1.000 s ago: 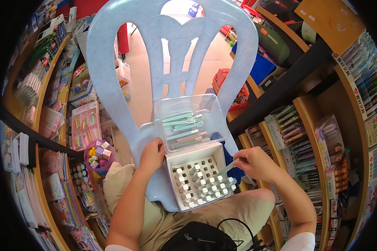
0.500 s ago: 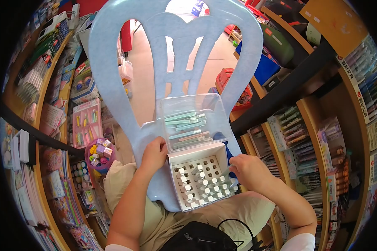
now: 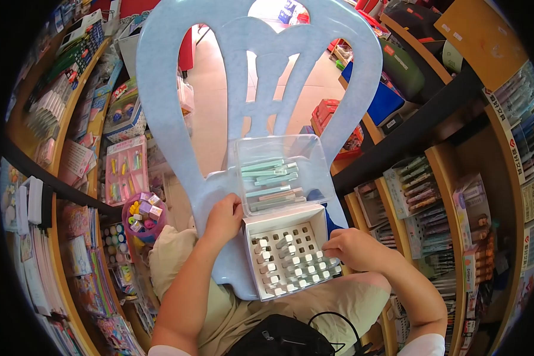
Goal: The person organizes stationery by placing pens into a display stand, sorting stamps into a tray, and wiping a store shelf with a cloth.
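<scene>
A white box (image 3: 257,225) stands on the seat of a pale blue plastic chair (image 3: 224,267). Its insert has rows of square holes, several filled by upright sticks with white square ends (image 3: 292,260). Directly behind it, a clear plastic box (image 3: 314,155) holds several slim mint, blue and pink pen-like sticks (image 3: 271,172). My left hand (image 3: 224,218) is curled at the corner where the two boxes meet, fingertips against the white box's edge. At the white box's right rim, my right hand (image 3: 355,249) has its fingers pinched together; whatever is between them is hidden.
Shelves of pens (image 3: 421,178) rise close on the right, and stationery shelves (image 3: 80,261) line the left. A purple basket (image 3: 137,232) of small items sits beside my left knee. Past the chair back, red boxes (image 3: 326,113) stand on the floor.
My right hand has lowered slightly toward the white-ended sticks, and the pale translucent strip seen by its fingers no longer shows clearly. My left hand stays by the boxes. The whole view has shifted slightly.
</scene>
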`<state>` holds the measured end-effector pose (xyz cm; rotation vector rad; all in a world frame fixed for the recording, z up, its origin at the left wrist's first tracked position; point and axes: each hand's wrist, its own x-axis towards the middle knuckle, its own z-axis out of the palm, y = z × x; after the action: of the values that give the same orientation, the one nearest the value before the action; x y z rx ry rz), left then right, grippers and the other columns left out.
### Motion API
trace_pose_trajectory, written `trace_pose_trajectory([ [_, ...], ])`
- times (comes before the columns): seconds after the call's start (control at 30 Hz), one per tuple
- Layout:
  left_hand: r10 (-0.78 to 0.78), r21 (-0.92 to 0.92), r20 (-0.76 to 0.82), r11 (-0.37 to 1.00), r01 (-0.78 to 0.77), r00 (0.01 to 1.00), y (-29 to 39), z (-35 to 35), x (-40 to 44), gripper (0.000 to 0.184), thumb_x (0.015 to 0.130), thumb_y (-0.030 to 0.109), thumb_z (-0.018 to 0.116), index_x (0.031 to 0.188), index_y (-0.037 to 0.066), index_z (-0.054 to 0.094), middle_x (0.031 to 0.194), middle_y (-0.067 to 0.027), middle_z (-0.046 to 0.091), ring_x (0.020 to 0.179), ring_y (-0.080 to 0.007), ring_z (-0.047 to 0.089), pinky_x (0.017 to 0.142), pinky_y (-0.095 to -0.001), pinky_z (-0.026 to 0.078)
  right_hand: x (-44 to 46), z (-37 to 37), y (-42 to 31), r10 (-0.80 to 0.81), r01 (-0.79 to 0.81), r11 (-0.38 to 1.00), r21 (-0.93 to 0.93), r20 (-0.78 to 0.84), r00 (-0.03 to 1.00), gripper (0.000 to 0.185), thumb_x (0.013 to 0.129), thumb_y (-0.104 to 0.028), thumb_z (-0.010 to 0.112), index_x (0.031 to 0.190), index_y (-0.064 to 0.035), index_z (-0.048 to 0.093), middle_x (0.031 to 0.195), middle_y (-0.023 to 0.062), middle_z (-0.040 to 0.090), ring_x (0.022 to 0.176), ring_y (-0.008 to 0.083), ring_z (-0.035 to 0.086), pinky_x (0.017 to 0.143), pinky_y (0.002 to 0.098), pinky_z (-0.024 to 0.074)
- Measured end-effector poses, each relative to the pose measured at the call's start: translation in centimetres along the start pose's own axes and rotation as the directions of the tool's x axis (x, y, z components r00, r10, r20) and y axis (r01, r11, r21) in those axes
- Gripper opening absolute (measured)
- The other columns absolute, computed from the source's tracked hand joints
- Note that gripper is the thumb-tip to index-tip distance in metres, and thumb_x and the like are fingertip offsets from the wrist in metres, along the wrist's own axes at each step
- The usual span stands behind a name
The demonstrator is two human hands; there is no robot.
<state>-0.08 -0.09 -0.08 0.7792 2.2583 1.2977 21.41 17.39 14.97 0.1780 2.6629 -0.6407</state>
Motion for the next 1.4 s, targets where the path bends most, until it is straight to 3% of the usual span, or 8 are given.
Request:
trace_pose_trajectory([
  [0.17,0.011,-0.001,-0.020,1.000,-0.011,1.000,-0.7,0.4,0.0,0.015,0.083,0.013,0.055,0.087,-0.001,0.059,0.080,-0.0220,0.063,0.075,-0.0388,0.060,0.068,-0.0428,0.048,0.9,-2.4,-0.7,0.020,-0.016,0.994,0.108,-0.033,0.999,0.015,0.083,-0.014,0.061,0.090,-0.0014,0.067,0.078,0.0160,0.060,0.075,0.0317,0.060,0.069,0.0371,0.0478],
  [0.3,-0.013,-0.005,0.002,1.000,0.013,1.000,-0.2,0.2,-0.1,0.014,0.084,0.013,0.054,0.088,0.000,0.059,0.081,-0.0214,0.063,0.078,-0.0393,0.060,0.069,-0.0441,0.047,4.7,-3.7,0.5,0.163,-0.045,0.930,0.365,-0.300,0.940,0.013,0.083,-0.007,0.060,0.091,0.0028,0.064,0.081,0.0176,0.063,0.074,0.0241,0.063,0.066,0.0308,0.0479],
  [0.33,-0.014,-0.004,0.007,1.000,0.014,1.000,-0.2,0.2,-0.1,0.014,0.084,0.013,0.054,0.089,0.001,0.059,0.081,-0.0212,0.063,0.079,-0.0393,0.059,0.069,-0.0444,0.047,6.3,-3.5,1.6,0.125,0.022,0.926,0.377,-0.360,0.925,0.014,0.083,-0.006,0.058,0.091,0.0027,0.064,0.084,0.0189,0.064,0.077,0.0288,0.063,0.069,0.0330,0.0482],
  [0.4,-0.019,0.009,0.014,1.000,0.019,1.000,-0.1,0.1,-0.1,0.014,0.084,0.013,0.054,0.088,0.001,0.059,0.081,-0.0209,0.062,0.078,-0.0394,0.059,0.069,-0.0451,0.047,9.8,-3.4,3.1,0.062,0.004,0.975,0.220,-0.291,0.955,0.017,0.088,-0.005,0.054,0.100,0.0041,0.062,0.083,0.0120,0.062,0.074,0.0191,0.060,0.067,0.0290,0.0480],
  [0.63,-0.028,0.043,0.029,0.999,0.027,0.999,0.5,-0.3,0.0,0.014,0.085,0.015,0.052,0.088,0.003,0.058,0.082,-0.0202,0.063,0.078,-0.0392,0.059,0.069,-0.0468,0.047,19.2,1.0,7.1,0.329,-0.320,0.935,-0.152,0.038,0.943,0.029,0.077,-0.016,0.065,0.100,0.0000,0.056,0.099,0.0220,0.061,0.098,0.0380,0.056,0.083,0.0409,0.0447],
  [0.93,0.010,0.045,0.013,0.999,-0.011,1.000,0.1,-0.2,-0.1,0.013,0.084,0.014,0.052,0.087,0.002,0.057,0.081,-0.0199,0.063,0.077,-0.0394,0.059,0.068,-0.0480,0.046,19.6,1.2,6.8,0.332,-0.308,0.936,-0.169,0.131,0.934,0.032,0.068,-0.021,0.075,0.088,0.0013,0.063,0.089,0.0200,0.064,0.087,0.0342,0.060,0.076,0.0381,0.0472],
  [1.13,-0.008,0.059,0.005,0.998,0.008,1.000,0.4,-0.1,-0.3,0.012,0.084,0.014,0.052,0.087,0.003,0.057,0.080,-0.0199,0.063,0.077,-0.0396,0.059,0.067,-0.0479,0.046,17.2,-0.4,4.9,0.303,-0.304,0.953,0.008,0.038,0.952,0.022,0.073,-0.018,0.073,0.081,0.0015,0.064,0.075,0.0158,0.065,0.069,0.0272,0.062,0.066,0.0351,0.0482],
  [1.4,-0.029,0.052,0.018,0.998,0.028,0.999,0.5,-0.3,-0.2,0.012,0.084,0.014,0.052,0.088,0.003,0.057,0.080,-0.0199,0.063,0.076,-0.0392,0.059,0.067,-0.0469,0.046,11.7,-5.0,0.8,0.203,-0.122,0.960,0.251,-0.325,0.924,0.010,0.078,-0.002,0.066,0.085,0.0024,0.060,0.075,0.0072,0.063,0.069,0.0134,0.059,0.063,0.0255,0.0472],
])
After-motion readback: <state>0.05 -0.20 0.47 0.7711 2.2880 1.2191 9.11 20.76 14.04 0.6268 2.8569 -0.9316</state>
